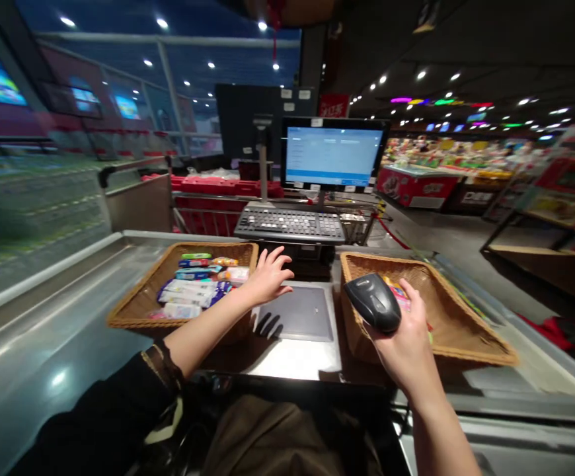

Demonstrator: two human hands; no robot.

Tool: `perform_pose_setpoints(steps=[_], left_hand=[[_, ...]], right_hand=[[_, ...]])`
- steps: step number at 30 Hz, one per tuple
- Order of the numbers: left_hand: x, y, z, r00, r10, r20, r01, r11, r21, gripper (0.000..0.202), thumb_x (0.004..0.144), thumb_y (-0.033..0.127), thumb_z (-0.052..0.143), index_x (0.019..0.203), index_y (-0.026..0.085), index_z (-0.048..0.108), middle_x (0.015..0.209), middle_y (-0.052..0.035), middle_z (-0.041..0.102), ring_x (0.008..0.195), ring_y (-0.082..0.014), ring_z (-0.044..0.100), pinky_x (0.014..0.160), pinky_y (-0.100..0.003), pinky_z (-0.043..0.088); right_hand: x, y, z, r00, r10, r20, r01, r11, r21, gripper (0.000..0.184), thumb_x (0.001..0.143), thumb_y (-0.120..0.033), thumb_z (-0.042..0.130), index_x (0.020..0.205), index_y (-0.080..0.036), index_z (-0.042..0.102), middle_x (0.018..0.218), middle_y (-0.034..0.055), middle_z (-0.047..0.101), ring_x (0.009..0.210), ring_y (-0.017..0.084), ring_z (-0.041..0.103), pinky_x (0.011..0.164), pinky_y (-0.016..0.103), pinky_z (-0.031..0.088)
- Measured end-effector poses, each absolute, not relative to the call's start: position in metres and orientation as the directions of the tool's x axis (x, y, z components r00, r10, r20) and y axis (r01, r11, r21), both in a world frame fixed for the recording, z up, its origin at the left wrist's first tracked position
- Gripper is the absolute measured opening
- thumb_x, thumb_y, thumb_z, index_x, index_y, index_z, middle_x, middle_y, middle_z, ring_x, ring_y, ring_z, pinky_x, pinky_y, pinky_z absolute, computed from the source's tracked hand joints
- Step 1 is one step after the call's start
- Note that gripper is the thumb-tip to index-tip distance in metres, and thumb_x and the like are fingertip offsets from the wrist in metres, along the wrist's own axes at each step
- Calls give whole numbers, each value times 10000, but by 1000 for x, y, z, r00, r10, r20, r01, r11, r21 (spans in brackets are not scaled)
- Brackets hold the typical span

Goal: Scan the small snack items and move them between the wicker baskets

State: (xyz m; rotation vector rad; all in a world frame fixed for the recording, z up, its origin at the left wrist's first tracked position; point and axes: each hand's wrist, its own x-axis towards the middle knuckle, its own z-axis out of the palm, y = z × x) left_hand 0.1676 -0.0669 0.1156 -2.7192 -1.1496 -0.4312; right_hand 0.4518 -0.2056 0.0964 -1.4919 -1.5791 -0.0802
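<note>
My right hand (406,337) is wrapped round a black handheld barcode scanner (375,303), held above the near left side of the right wicker basket (460,317). Part of a colourful package (400,295) shows behind the scanner; the rest is hidden by my hand. My left hand (268,274) is empty, its fingers spread, over the gap between the right edge of the left wicker basket (139,297) and a dark flat plate (300,314) in the counter. Toothpaste-like boxes and small packets (193,287) lie in the left basket.
A black keyboard (290,223) stands beyond the plate, below a lit monitor (334,155). The metal counter (69,357) has raised rims on both sides. Red crates (223,185) and a shopping cart (361,228) stand behind. A display rack (550,205) is at the right.
</note>
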Motion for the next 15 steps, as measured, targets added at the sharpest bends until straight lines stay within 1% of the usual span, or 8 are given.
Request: perform_pose_setpoints(steps=[3, 8, 10, 12, 15], left_hand=[[115, -70, 113, 565, 776, 280, 811, -585, -14, 257, 847, 337, 748, 1068, 210, 718, 1387, -136, 538, 1474, -372, 262, 1175, -684, 187], [31, -64, 111, 367, 913, 175, 930, -366, -41, 285, 860, 314, 721, 1133, 237, 700, 1379, -114, 553, 1467, -369, 266, 1161, -684, 208], [-1, -60, 108, 296, 948, 115, 955, -291, -58, 327, 836, 287, 734, 1158, 256, 691, 1374, -105, 565, 1465, -375, 262, 1158, -684, 200], [-28, -58, 104, 236, 971, 46, 970, -232, -78, 345, 809, 251, 742, 1151, 253, 695, 1375, -113, 571, 1461, -387, 266, 1152, -690, 189], [-55, -61, 96, 188, 980, -66, 975, -195, -105, 322, 783, 196, 722, 1102, 241, 708, 1354, -121, 589, 1465, -395, 260, 1139, -719, 163]], right_hand=[[417, -190, 94, 28, 769, 639, 805, 361, -470, 311, 773, -327, 687, 1040, -168, 672, 1528, 203, 335, 1438, 437, 338, 1159, 665, 296], [362, -182, 99, -125, 810, 573, 766, 446, -463, 303, 801, -284, 636, 1085, -186, 673, 1555, 190, 301, 1480, 438, 280, 1147, 683, 305], [343, -182, 101, -153, 818, 555, 748, 463, -476, 314, 803, -256, 621, 1106, -196, 675, 1571, 174, 291, 1496, 442, 247, 1143, 694, 303], [326, -183, 102, -177, 828, 532, 733, 471, -491, 355, 807, -232, 605, 1156, -210, 666, 1588, 158, 278, 1512, 450, 200, 1138, 707, 301], [306, -184, 99, -227, 838, 496, 725, 485, -489, 392, 803, -188, 583, 1187, -217, 656, 1595, 156, 273, 1520, 465, 160, 1126, 733, 294]])
